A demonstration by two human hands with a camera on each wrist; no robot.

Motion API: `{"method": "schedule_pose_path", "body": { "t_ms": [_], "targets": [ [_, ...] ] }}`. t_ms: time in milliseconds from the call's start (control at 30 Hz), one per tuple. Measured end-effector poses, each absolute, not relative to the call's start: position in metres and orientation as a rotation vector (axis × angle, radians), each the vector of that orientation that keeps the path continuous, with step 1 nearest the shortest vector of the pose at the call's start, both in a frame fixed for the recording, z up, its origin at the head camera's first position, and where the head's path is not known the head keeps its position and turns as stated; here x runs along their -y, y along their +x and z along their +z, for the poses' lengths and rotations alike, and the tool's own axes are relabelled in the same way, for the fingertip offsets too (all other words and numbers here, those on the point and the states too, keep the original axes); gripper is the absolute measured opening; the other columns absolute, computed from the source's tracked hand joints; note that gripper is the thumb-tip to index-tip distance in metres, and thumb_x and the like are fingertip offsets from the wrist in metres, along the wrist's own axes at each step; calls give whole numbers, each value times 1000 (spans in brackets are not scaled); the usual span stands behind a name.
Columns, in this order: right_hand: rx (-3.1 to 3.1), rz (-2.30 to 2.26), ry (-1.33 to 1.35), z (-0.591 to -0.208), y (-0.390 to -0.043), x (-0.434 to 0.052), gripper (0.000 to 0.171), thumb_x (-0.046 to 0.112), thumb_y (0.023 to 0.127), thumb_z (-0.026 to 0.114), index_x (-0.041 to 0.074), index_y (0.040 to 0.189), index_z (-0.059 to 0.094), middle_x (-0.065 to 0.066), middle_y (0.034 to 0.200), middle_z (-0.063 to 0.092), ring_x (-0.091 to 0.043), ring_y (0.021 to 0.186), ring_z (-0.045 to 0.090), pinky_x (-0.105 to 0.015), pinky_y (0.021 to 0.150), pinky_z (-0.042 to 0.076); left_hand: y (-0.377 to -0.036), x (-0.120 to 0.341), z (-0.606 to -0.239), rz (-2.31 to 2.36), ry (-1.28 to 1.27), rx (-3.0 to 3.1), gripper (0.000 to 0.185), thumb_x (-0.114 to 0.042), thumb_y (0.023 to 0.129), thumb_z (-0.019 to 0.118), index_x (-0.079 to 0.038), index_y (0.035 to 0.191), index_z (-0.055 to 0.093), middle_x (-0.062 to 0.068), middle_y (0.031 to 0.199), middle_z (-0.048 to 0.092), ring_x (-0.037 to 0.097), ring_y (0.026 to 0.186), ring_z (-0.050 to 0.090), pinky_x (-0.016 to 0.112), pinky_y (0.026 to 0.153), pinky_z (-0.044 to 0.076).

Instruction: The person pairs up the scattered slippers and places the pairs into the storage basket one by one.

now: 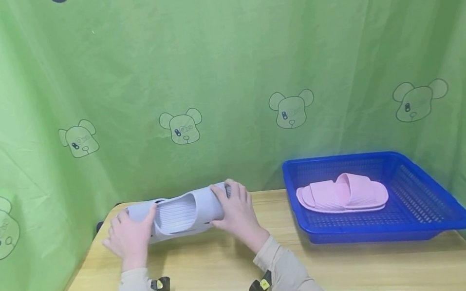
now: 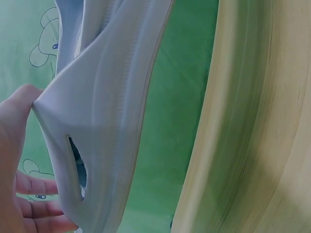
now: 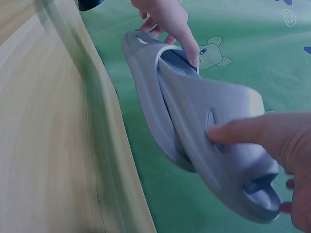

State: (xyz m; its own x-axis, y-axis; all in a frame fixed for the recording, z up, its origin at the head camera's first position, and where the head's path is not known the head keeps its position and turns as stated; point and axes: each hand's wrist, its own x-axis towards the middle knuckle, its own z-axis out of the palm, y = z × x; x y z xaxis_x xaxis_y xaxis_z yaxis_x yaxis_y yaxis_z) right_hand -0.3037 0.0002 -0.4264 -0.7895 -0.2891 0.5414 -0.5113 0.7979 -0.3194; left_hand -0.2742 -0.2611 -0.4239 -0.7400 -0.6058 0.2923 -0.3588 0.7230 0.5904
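Observation:
A grey slipper is lifted on its side over the back left of the wooden table. My left hand grips its left end, thumb on top. My right hand grips its right end, fingers curled over the upper edge. In the left wrist view the slipper fills the frame, with my left hand at its edge. The right wrist view shows the slipper held off the table, my right hand pressing a thumb on its strap and my left hand at the far end.
A blue plastic basket stands at the right of the table with a pair of pink slippers inside. A green curtain printed with bears closes in the back and both sides. Small black clips hang at both wrists.

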Motion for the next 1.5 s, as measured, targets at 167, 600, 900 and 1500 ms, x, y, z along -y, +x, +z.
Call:
{"method": "schedule_pose_path", "body": {
  "t_ms": [167,600,900,1500],
  "targets": [
    [2449,561,763,-425,-304,-3,94,42,63,89,21,143,45,-14,148,34,-34,139,28,-51,111,27,-274,264,-423,-696,693,2457,104,-88,73,47,-8,139,48,22,139,52,43,117,51,56,88,32],
    [2232,362,923,-427,-307,-5,93,46,65,81,13,144,44,-10,137,52,-27,128,48,-57,114,32,-273,265,-423,-694,629,2391,96,-84,74,51,-10,134,54,18,138,54,40,119,52,55,90,31],
    [2197,381,947,-428,-306,-6,88,48,66,76,15,142,48,-8,128,55,-27,119,51,-47,107,40,-273,264,-425,-684,634,2399,97,-86,74,49,-10,133,55,18,135,55,40,117,52,55,92,30],
    [2142,346,862,-435,-305,1,85,52,64,74,18,138,52,-5,123,57,-22,113,52,-41,97,43,-270,245,-418,-618,581,2369,92,-79,74,57,-3,126,56,22,122,59,40,107,54,53,89,32]
  ]
}}
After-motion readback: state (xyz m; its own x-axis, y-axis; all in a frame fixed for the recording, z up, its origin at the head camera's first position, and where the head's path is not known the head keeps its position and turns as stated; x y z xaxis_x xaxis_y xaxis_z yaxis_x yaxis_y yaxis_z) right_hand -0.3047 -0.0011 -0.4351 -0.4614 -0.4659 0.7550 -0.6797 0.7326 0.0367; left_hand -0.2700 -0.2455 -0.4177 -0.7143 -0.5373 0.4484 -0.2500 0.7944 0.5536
